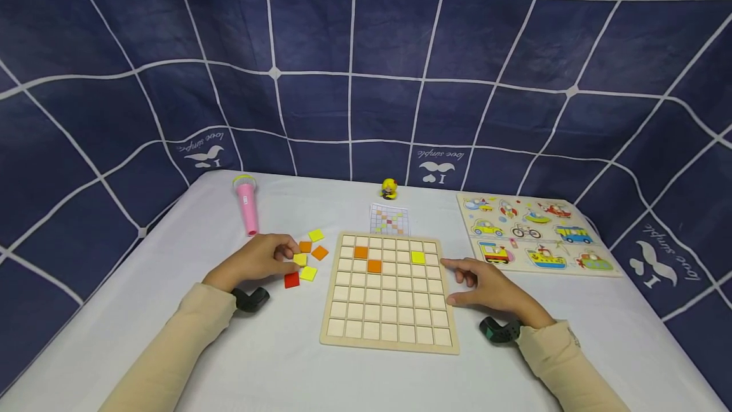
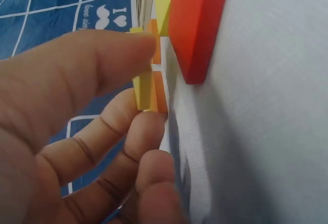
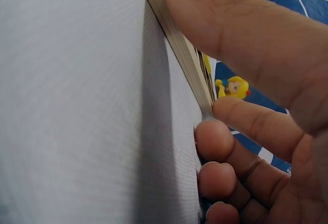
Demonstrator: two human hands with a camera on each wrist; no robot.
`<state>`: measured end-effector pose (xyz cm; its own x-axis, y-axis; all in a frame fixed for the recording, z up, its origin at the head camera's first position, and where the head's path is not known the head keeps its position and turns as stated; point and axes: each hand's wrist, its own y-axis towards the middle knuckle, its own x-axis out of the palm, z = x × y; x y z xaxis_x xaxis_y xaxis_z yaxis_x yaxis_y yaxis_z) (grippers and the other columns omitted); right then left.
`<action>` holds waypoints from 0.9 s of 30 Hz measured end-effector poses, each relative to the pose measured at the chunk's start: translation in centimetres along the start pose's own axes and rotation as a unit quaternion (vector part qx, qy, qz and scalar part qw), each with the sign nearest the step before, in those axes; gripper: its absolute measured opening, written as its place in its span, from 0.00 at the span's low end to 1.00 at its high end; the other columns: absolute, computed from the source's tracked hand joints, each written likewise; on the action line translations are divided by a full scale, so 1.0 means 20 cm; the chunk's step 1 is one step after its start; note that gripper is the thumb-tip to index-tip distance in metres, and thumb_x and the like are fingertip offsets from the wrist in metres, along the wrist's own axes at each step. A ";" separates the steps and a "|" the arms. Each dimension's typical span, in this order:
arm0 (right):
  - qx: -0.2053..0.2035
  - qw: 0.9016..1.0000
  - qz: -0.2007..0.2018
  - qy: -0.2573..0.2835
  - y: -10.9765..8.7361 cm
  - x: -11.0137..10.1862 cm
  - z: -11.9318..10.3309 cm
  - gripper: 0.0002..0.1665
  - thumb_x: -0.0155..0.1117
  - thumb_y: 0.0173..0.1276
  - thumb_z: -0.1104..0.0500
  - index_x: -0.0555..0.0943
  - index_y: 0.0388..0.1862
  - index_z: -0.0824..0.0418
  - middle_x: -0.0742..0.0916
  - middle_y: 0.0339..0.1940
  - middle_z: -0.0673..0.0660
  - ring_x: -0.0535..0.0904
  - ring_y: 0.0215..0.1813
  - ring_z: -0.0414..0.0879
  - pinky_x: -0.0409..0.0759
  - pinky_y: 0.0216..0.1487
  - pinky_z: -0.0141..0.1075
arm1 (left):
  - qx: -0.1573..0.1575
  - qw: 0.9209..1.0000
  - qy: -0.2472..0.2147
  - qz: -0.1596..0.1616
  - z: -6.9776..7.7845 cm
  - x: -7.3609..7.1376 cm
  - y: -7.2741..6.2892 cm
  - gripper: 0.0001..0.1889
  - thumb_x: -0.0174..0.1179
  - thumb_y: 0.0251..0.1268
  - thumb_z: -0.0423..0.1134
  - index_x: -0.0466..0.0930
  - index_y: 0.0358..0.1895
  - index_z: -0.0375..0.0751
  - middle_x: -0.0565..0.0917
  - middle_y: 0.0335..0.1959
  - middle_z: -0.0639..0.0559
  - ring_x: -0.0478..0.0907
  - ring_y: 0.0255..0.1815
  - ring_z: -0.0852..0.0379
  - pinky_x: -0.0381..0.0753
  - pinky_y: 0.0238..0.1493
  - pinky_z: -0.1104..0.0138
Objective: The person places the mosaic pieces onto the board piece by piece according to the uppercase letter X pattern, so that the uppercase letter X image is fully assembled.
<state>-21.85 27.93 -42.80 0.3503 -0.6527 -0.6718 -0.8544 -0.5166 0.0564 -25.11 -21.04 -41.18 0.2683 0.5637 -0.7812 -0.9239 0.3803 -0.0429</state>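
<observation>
Centrally in the head view lies a wooden grid board; left of it, the left hand pinches a yellow tile. Left wrist view: a red tile lies nearby. Right wrist view: the right hand, grip spread apart, touches the board's edge.
</observation>
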 end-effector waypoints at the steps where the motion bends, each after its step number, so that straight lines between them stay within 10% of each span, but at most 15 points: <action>1: 0.000 1.000 0.000 0.000 0.00 0.00 0.00 0.45 0.86 0.61 0.59 0.77 0.73 0.75 0.77 0.38 0.52 0.69 0.36 0.42 0.68 0.39 0.34 | 0.001 1.000 -0.001 0.004 0.00 0.00 0.00 0.13 0.78 0.62 0.39 0.86 0.45 0.40 0.83 0.36 0.53 0.76 0.35 0.55 0.78 0.39 0.67; 27: 0.007 1.000 -0.001 0.005 0.00 0.00 0.00 0.44 0.86 0.61 0.60 0.77 0.73 0.75 0.77 0.38 0.52 0.69 0.36 0.42 0.67 0.38 0.33 | 0.102 0.991 -0.012 0.081 0.14 0.04 0.00 0.11 0.77 0.57 0.38 0.89 0.42 0.45 0.84 0.32 0.60 0.79 0.37 0.56 0.80 0.41 0.64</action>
<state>-21.88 27.91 -42.74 0.3552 -0.6571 -0.6649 -0.8589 -0.5101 0.0452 -24.16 -18.60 -40.09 0.1287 0.6461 -0.7523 -0.8814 0.4223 0.2119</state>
